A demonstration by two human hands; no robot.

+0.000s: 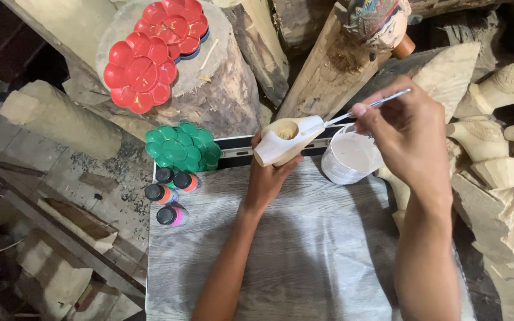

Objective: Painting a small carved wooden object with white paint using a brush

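**Inspector:** Start with the largest items.

**Assistant:** A grey wood-grain board serves as the work surface and fills the lower centre. Beyond it stands a large tree stump, with rough timber beams leaning beside it. Unpainted carved wooden figures are stacked along the right edge.

**Inspector:** Items on the stump?

**Assistant:** Two red flower-shaped paint palettes, overlapping. A green flower-shaped palette sits lower, at the board's far-left corner.

**Inspector:** On the board itself?

**Assistant:** A white tub of white paint, open, at the far edge, just right of centre. Four small paint bottles with black caps are clustered at the left edge, just below the green palette.

**Inspector:** The hands?

**Assistant:** The left hand is closed around a small carved wooden piece from beneath, holding it up over the board's far edge, just left of the tub. The piece is partly coated white, with a bare hollow at its top. The right hand pinches a thin paintbrush between its fingers, above the tub.

**Inspector:** Contact between brush and piece?

**Assistant:** The brush tip meets the white-coated right end of the piece.
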